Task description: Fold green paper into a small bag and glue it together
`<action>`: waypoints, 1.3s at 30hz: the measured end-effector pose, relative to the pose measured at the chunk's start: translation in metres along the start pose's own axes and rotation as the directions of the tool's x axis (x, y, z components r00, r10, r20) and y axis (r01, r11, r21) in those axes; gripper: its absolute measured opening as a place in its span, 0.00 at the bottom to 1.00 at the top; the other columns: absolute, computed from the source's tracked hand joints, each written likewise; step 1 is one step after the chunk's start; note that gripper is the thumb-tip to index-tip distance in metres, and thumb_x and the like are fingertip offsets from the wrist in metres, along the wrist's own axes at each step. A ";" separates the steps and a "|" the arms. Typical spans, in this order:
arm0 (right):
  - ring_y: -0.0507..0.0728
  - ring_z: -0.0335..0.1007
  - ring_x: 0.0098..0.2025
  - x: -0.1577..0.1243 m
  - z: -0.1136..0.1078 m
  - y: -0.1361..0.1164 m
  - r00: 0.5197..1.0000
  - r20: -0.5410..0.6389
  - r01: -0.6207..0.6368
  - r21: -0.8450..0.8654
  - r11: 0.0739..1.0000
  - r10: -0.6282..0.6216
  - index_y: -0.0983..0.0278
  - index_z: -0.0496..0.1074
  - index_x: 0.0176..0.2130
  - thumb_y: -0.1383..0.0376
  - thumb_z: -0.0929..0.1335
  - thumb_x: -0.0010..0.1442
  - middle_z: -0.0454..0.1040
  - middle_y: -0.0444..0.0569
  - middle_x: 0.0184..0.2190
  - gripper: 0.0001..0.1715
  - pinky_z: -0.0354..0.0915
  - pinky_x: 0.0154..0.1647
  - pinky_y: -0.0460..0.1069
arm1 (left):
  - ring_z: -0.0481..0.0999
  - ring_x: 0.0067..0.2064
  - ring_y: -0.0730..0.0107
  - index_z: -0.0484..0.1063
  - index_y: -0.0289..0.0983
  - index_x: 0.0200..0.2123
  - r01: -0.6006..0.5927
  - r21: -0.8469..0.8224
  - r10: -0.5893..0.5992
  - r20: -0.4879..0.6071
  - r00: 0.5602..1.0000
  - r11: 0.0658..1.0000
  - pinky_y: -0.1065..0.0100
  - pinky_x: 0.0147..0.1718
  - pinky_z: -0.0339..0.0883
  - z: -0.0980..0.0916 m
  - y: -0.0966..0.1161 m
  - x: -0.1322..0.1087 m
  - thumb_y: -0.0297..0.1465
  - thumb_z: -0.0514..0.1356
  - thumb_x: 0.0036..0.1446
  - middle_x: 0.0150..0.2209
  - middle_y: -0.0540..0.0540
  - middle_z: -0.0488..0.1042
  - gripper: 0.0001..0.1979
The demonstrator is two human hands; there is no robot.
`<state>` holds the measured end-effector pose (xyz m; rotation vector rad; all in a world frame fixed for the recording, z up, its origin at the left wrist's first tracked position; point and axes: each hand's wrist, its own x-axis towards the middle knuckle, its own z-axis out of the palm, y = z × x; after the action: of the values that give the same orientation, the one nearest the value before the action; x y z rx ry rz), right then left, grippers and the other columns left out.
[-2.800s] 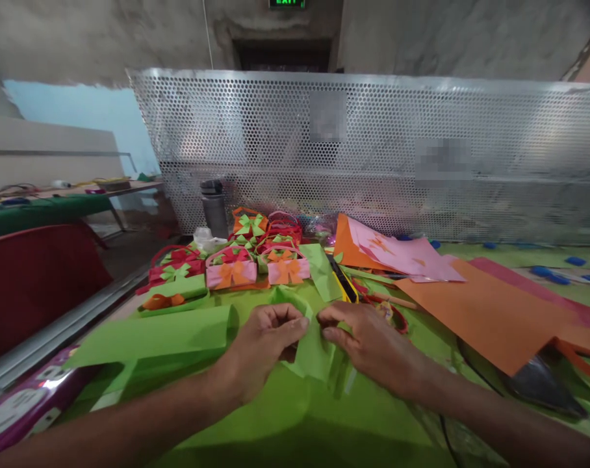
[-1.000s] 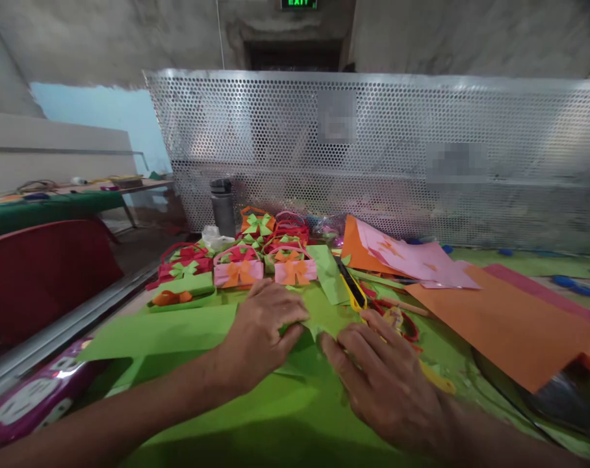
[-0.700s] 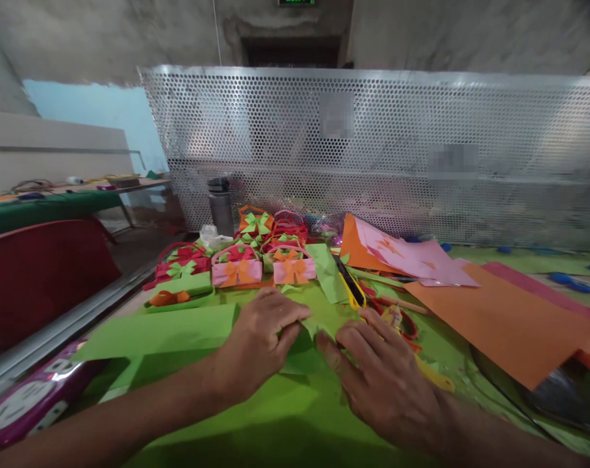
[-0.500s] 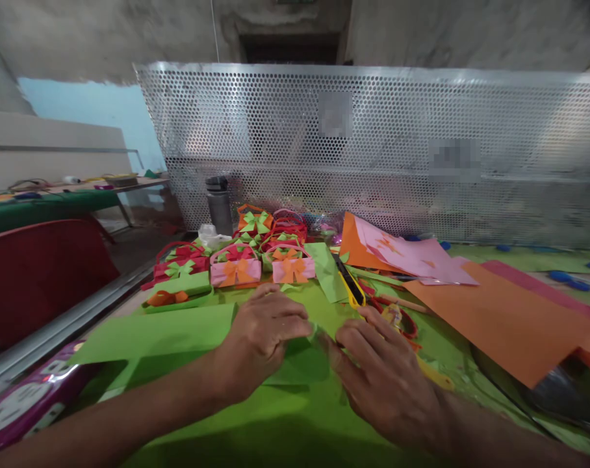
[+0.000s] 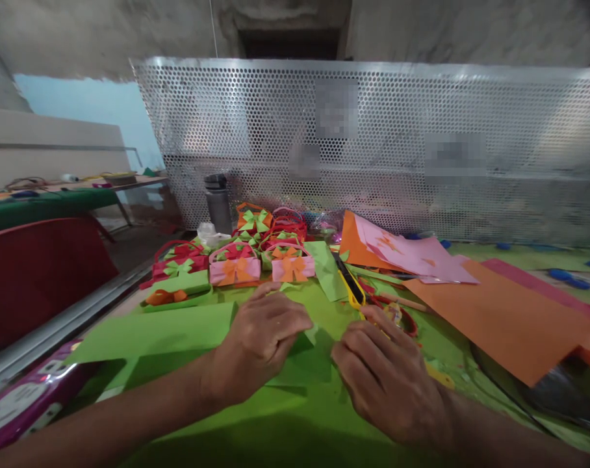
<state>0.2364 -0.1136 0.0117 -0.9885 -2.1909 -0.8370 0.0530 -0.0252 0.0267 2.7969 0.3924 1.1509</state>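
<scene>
My left hand (image 5: 263,338) rests curled on a small piece of green paper (image 5: 307,361) that lies flat on the green sheet covering the table, its fingertips pinching the paper's upper corner. My right hand (image 5: 385,374) presses down on the right side of the same piece, fingers bent and close together. The fold line between the two hands is partly hidden by my fingers.
Several small paper baskets with bows (image 5: 236,263) stand behind the hands. A yellow cutter (image 5: 349,286), a grey bottle (image 5: 218,201), pink paper (image 5: 407,253) and orange paper (image 5: 500,312) lie to the right, a long green sheet (image 5: 153,331) to the left, a perforated metal screen (image 5: 373,143) behind.
The green piece, held up between my fingertips earlier, now lies flat on the table. My right hand has slid down and toward me along it; my left hand stays on its upper corner.
</scene>
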 end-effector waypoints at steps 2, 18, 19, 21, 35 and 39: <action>0.55 0.66 0.30 -0.001 -0.001 0.000 1.000 -0.005 0.023 -0.008 1.000 -0.023 0.67 0.68 0.32 0.76 0.59 0.57 0.69 0.48 0.23 0.11 0.60 0.46 0.60 | 0.73 0.32 0.69 0.70 0.40 0.33 0.013 0.061 -0.014 0.009 1.000 0.998 0.61 0.46 0.57 0.002 0.001 -0.001 0.20 0.51 0.54 0.29 0.49 0.77 0.11; 0.58 0.68 0.36 0.003 0.006 -0.001 0.974 0.016 -0.223 0.197 0.955 0.224 0.68 0.62 0.41 0.47 0.62 0.56 0.73 0.51 0.33 0.27 0.61 0.43 0.56 | 0.76 0.34 0.69 0.67 0.41 0.32 -0.082 0.103 0.095 -0.126 0.988 0.991 0.62 0.44 0.61 -0.009 0.002 0.001 0.18 0.54 0.50 0.31 0.50 0.78 0.12; 0.58 0.68 0.38 0.002 0.007 -0.001 0.976 0.004 -0.216 0.207 0.954 0.220 0.68 0.61 0.42 0.44 0.62 0.55 0.72 0.52 0.34 0.30 0.61 0.44 0.56 | 0.76 0.33 0.69 0.66 0.41 0.31 -0.091 0.097 0.103 -0.127 0.986 0.991 0.62 0.44 0.61 -0.010 0.003 0.002 0.18 0.54 0.50 0.31 0.50 0.78 0.12; 0.59 0.67 0.40 0.001 0.009 0.000 0.977 -0.025 -0.200 0.207 0.958 0.209 0.68 0.61 0.43 0.44 0.61 0.55 0.72 0.53 0.35 0.31 0.59 0.46 0.57 | 0.76 0.33 0.70 0.65 0.41 0.31 -0.105 0.091 0.116 -0.124 0.985 0.990 0.61 0.44 0.61 -0.010 0.004 0.003 0.17 0.54 0.49 0.31 0.50 0.78 0.12; 0.56 0.63 0.35 -0.003 0.010 0.005 0.989 -0.105 -0.070 0.259 0.963 0.100 0.69 0.63 0.43 0.75 0.58 0.54 0.68 0.52 0.31 0.16 0.58 0.46 0.60 | 0.74 0.34 0.72 0.70 0.37 0.35 -0.223 0.030 0.225 -0.141 0.964 0.974 0.61 0.45 0.61 -0.004 -0.001 0.002 0.16 0.53 0.51 0.32 0.49 0.76 0.13; 0.55 0.64 0.34 -0.002 0.009 0.004 0.987 -0.092 -0.102 0.277 0.955 0.132 0.66 0.63 0.40 0.75 0.57 0.52 0.68 0.49 0.30 0.15 0.56 0.49 0.59 | 0.74 0.33 0.73 0.70 0.37 0.33 -0.209 0.023 0.210 -0.148 0.966 0.978 0.58 0.49 0.58 -0.004 0.000 0.003 0.16 0.55 0.52 0.31 0.49 0.76 0.11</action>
<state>0.2389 -0.1056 0.0055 -0.9032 -2.0635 -0.5059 0.0521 -0.0242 0.0309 2.8213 0.1114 1.4097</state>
